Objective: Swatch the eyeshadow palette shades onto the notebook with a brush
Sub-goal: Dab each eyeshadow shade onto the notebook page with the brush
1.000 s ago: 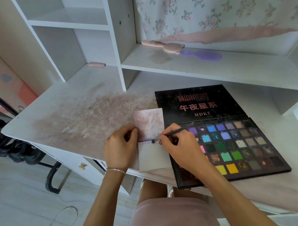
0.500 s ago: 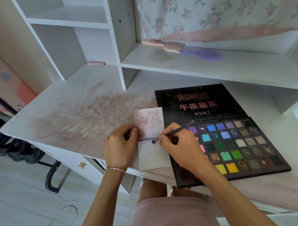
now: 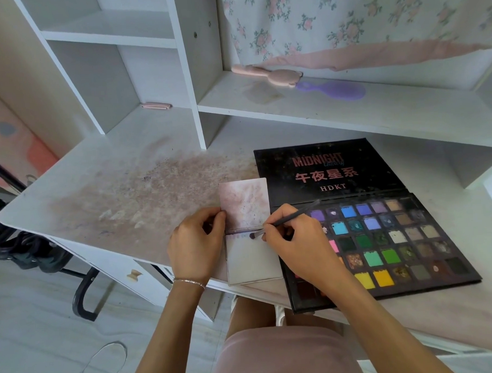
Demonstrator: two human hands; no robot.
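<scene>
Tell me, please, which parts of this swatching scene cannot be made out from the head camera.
- Palette: its lower-left pans are covered by the right hand.
- Brush: the middle of its handle is hidden inside that hand's grip.
- Notebook: its left edge at the fold lies under the left hand.
- Swatches along the fold: too small to tell single shades.
- Small pink thing on the desk: too small to identify.

One camera, worn on the head

It looks forward and down, close above the stained white wooden desk, shelves behind.
</scene>
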